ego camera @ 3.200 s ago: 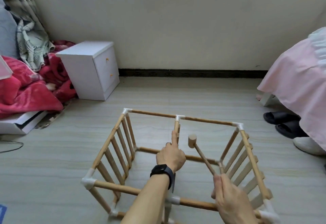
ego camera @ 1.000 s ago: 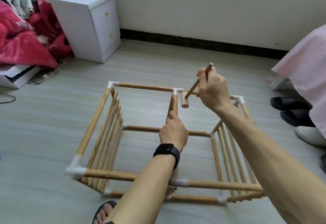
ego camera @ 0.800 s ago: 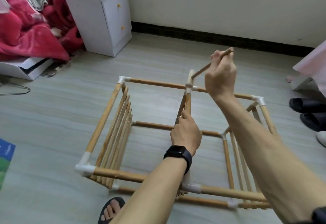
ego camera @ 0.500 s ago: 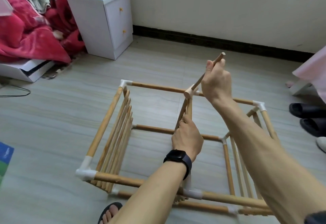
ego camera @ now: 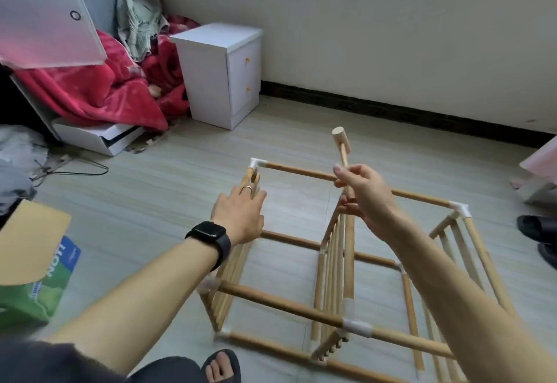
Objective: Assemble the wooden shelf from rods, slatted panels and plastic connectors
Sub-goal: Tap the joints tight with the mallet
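Wooden mallet 1, right fingers grip it | left fingers spread | slatted panels 3

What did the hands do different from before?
The left hand let go of the middle slatted panel and moved left, fingers now stretched toward the left slatted panel. The right hand swung the mallet up off the middle panel's top; its head now points upward. Same as before: right hand grips the mallet handle, shelf frame stands on the floor.

Near-right corner of shelf off-frame
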A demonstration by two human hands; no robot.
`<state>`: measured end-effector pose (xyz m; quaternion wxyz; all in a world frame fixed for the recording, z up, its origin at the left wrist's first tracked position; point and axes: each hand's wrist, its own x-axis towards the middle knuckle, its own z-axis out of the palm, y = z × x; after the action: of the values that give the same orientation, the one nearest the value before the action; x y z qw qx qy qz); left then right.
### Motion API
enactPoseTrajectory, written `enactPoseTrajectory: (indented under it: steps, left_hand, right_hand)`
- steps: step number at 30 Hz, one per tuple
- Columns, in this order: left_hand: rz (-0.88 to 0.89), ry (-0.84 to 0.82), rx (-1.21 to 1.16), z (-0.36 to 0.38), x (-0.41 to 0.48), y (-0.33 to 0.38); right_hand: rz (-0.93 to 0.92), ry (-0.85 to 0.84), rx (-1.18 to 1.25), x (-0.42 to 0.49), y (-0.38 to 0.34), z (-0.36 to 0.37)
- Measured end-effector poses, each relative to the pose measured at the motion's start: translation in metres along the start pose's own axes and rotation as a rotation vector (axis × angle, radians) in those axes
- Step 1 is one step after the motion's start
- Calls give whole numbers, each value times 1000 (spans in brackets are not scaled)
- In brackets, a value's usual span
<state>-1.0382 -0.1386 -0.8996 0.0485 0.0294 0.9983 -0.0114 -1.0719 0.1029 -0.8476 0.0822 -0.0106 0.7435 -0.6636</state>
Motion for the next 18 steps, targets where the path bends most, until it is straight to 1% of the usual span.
enactPoseTrajectory:
  steps: [1, 3, 5, 7, 9, 10, 12, 14, 16, 17, 18]
  left_hand:
    - [-92, 8, -96, 8, -11, -12]
    - [-252, -64, -290, 30, -29, -25]
    - [-339, -91, -449, 47, -39, -27]
    - [-354, -29, -498, 52, -38, -27]
    - [-341, 7, -489, 51, -35, -26]
    - [-342, 14, -481, 51, -33, -25]
    - [-349, 24, -475, 50, -32, -25]
    - [-343, 37, -501, 51, -32, -24]
    - [-336, 44, -523, 52, -32, -24]
    - [-335, 50, -528, 52, -31, -24]
    - [-336, 56, -529, 52, -30, -24]
  right_hand:
    - [-25, 36, -86, 2, 4, 10]
    - [-57, 80, -249, 8, 14, 31]
    - [-72, 85, -514, 17, 23, 51]
    - [-67, 58, -811, 24, 29, 65]
    - [-65, 26, -932, 29, 32, 77]
    - [-107, 31, -974, 31, 33, 82]
    - [-254, 86, -1000, 36, 31, 90]
    - [-389, 171, -901, 44, 23, 97]
    - [-514, 304, -773, 55, 15, 103]
    - [-564, 365, -714, 60, 13, 105]
    - [-581, 387, -672, 63, 14, 108]
